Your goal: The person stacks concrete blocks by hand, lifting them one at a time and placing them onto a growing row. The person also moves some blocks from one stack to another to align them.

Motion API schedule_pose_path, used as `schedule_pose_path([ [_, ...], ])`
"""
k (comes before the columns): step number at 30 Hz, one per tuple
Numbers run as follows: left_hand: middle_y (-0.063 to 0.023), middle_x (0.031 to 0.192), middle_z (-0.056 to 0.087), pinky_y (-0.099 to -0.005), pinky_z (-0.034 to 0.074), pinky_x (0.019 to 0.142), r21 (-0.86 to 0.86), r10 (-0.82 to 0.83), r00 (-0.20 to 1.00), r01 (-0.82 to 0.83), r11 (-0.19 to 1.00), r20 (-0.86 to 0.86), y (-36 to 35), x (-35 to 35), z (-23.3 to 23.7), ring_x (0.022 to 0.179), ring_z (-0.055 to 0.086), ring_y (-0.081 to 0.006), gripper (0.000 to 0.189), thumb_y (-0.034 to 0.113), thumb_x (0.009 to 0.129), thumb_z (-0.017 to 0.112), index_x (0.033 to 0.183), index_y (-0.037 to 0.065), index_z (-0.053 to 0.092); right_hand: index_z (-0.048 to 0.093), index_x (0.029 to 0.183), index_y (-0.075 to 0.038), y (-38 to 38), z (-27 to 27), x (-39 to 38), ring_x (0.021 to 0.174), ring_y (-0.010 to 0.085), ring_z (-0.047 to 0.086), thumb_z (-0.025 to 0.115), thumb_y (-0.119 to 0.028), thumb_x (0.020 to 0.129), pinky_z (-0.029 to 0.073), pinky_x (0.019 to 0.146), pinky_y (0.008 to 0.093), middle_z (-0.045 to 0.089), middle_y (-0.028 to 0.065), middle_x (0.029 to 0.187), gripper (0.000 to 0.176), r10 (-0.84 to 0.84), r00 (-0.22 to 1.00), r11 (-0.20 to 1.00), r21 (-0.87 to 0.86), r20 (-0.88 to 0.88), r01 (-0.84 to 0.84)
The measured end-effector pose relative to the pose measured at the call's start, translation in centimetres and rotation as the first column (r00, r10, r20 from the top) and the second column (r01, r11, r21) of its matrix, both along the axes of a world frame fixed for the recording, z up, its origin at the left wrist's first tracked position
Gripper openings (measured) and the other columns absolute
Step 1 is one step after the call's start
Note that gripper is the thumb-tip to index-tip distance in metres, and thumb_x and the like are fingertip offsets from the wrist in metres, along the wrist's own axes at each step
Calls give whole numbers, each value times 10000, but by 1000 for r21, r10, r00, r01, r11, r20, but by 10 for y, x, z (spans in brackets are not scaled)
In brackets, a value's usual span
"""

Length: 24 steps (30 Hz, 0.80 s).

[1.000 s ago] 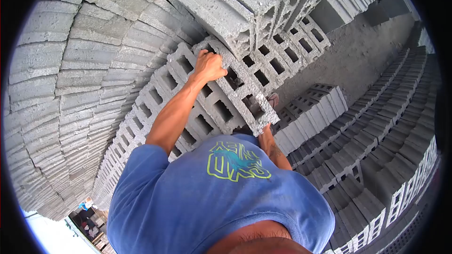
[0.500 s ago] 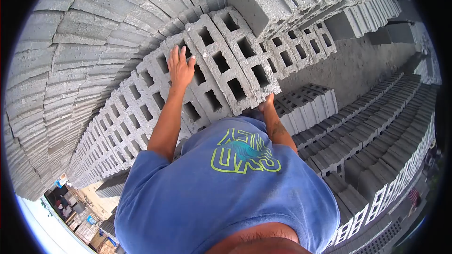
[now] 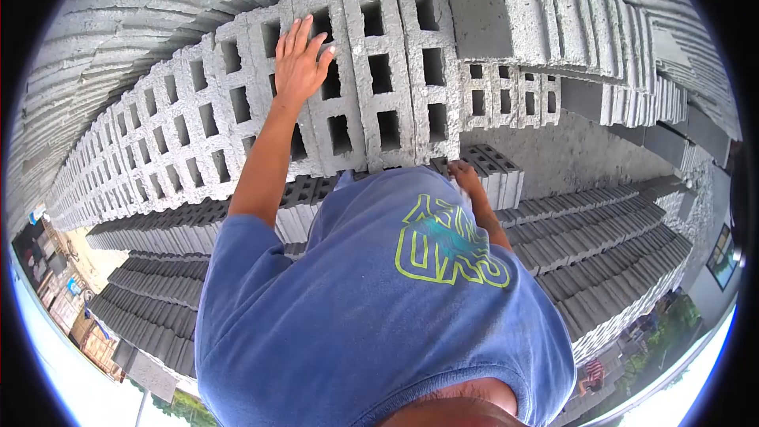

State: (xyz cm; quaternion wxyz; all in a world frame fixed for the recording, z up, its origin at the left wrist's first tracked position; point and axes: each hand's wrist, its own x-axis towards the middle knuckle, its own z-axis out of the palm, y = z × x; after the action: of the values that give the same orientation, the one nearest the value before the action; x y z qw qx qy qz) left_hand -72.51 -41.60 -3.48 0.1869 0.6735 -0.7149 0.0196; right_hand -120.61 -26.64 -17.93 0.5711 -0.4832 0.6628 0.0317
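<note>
A long row of grey hollow concrete blocks (image 3: 381,116) stands across the view, its holes facing me. My left hand (image 3: 297,67) lies on this face with fingers spread, the fingertips near the upper hole of one block. Low on the right, my right hand (image 3: 468,177) is right by the bottom corner of the end block (image 3: 436,101). Its fingers look bent and pressed together, and I cannot tell what they hold. My blue shirt covers the middle of the view below the row.
Stacked blocks (image 3: 538,12) rise at the upper right, and a wall of blocks (image 3: 118,39) curves along the upper left. Lower rows of blocks (image 3: 585,229) stretch to the right and left of my body. A person (image 3: 591,375) in striped clothing is far off at lower right.
The view has turned, so the block row now runs more level. My left hand stays on the block face. My right hand shows more fully, just below the end block's corner.
</note>
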Motion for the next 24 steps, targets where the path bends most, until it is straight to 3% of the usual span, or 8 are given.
schedule_pose_path([
  [9,-101,1463,407,-471,233,1111,14,-38,999,39,999,-26,-3,-4,12,1362,344,-302,319,347,923,539,1080,100,666,636,1085,55,-77,24,4,903,180,653,510,-419,964,499,772,304,691,128,935,505,-490,835,803,-243,250,544],
  [12,-101,1458,415,-467,242,1105,-4,-53,998,53,999,-19,-2,-5,11,1358,349,-298,310,339,911,556,1077,102,666,642,1028,74,-112,140,43,926,194,647,465,-454,984,482,863,326,689,141,921,558,-572,695,627,-314,436,713],
  [15,-102,1452,422,-465,253,1097,-24,-79,997,79,997,8,-4,-3,10,1354,356,-298,292,327,899,574,1058,101,667,524,1225,106,-146,229,86,1134,280,582,462,-459,978,378,1050,387,622,227,1164,619,-455,495,525,-226,740,820],
  [19,-104,1453,421,-472,255,1091,-61,-84,996,86,994,25,0,-3,3,1358,352,-302,281,333,901,573,1021,99,673,271,1415,125,-205,257,127,1372,317,348,512,-554,918,199,1140,438,426,286,1402,875,-569,306,522,48,763,851],
  [20,-105,1454,420,-471,251,1093,-47,-68,997,69,996,24,1,-2,2,1359,350,-302,293,342,904,566,1023,98,676,471,1275,105,-217,263,136,1156,267,541,621,-482,886,384,989,377,588,233,1188,720,-636,201,399,94,745,912],
  [21,-106,1455,419,-471,247,1096,-40,-51,998,52,998,24,-2,-2,2,1360,349,-302,304,351,907,560,1025,97,679,471,1275,105,-226,261,142,1156,267,541,621,-482,886,384,989,377,588,233,1188,720,-624,189,387,89,759,918],
  [23,-108,1452,423,-467,239,1102,-45,-57,998,59,997,32,-1,-2,3,1362,346,-306,327,365,912,547,1034,94,683,608,950,-8,-233,252,150,733,144,543,734,-360,833,409,667,277,587,74,801,392,-584,-3,274,200,812,941],
  [24,-108,1450,426,-465,239,1104,-46,-59,998,60,997,30,0,-1,3,1362,346,-304,330,366,913,546,1038,94,685,531,723,-122,-227,266,151,535,74,325,776,-272,804,263,508,254,396,-45,606,299,-586,-14,255,201,810,946],
])
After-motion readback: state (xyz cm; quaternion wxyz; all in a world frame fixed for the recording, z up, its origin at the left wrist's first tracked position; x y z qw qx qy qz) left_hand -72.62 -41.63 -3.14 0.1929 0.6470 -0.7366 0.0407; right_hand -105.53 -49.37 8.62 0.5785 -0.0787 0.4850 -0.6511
